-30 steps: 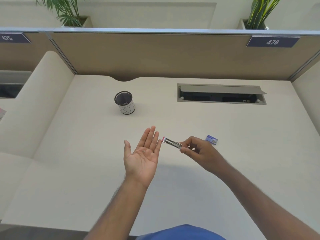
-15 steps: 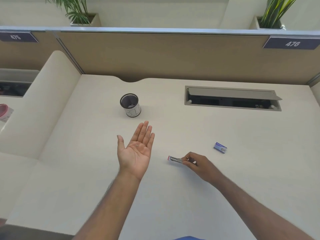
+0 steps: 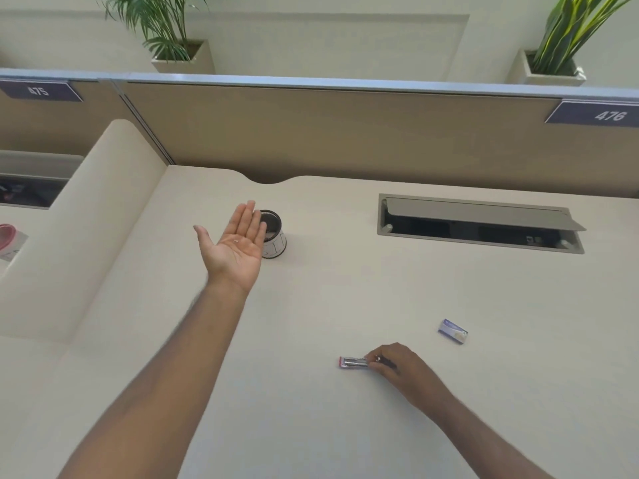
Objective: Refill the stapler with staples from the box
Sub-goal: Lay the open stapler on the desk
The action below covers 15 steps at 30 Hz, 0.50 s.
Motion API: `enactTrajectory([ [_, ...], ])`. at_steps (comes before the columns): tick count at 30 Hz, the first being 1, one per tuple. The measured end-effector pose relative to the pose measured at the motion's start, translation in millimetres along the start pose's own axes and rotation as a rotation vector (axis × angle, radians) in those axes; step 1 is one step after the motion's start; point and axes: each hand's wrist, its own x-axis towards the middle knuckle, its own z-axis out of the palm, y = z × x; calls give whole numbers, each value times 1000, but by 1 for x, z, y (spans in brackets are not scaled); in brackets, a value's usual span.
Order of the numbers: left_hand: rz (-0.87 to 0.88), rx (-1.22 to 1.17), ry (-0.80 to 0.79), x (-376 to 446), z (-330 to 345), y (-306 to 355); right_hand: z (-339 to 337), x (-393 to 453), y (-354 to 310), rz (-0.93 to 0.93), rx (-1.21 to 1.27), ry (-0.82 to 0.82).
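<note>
The desk (image 3: 311, 340) is a pale surface bounded at the rear by a tan partition (image 3: 345, 133) carrying number plates reading 475 and 476. A small cylindrical cup (image 3: 275, 235) with a dark interior stands on the desk toward the rear left of centre; the fingertips of the left hand overlap its left rim in this view, and contact cannot be confirmed. A recessed cable hatch (image 3: 480, 223) with its flap raised sits at the rear right. Two potted plants stand on the ledge behind the partition. The staple box (image 3: 453, 331), small and blue-white, lies on the desk to the right, near the right hand but apart from it. Nothing lies between the box and the stapler. The left hand (image 3: 237, 245) is raised palm up with fingers extended and together, gripping nothing; a tiny bright speck rests on the palm, too small to identify. The right hand (image 3: 397, 366) is low at the desk, its fingers curled around the right end of the stapler (image 3: 353, 362); whether they pinch it firmly or merely rest on it cannot be told. The stapler lies at or on the desk surface in front of centre, well apart from the left hand. Its long axis runs roughly left to right across the view, nearly level; the free end with a pink-red tip points left, and the opposite end is hidden under the fingertips of the right hand.
</note>
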Motion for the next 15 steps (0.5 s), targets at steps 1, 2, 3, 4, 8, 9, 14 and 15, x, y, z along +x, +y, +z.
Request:
enactTrajectory([
  [1,8,24,2,9,2,5,0,2,-1,-15,3,1],
  [2,15,49,4,17,3,9,0,3,-1,-35,9,3],
  [3,19,79,6,26,4,13,1,5,-2,-54,15,4],
  [4,22,109,6,32,6,16,1,6,-2,-63,20,6],
  [8,30,235,7,57,11,25,3,12,-2,-84,38,22],
  [9,31,276,8,62,12,26,4,14,-2,-89,42,25],
  [14,35,573,-4,81,12,27,7,18,0,-120,37,51],
  [15,41,660,-17,84,12,26,8,19,1,-124,38,57],
])
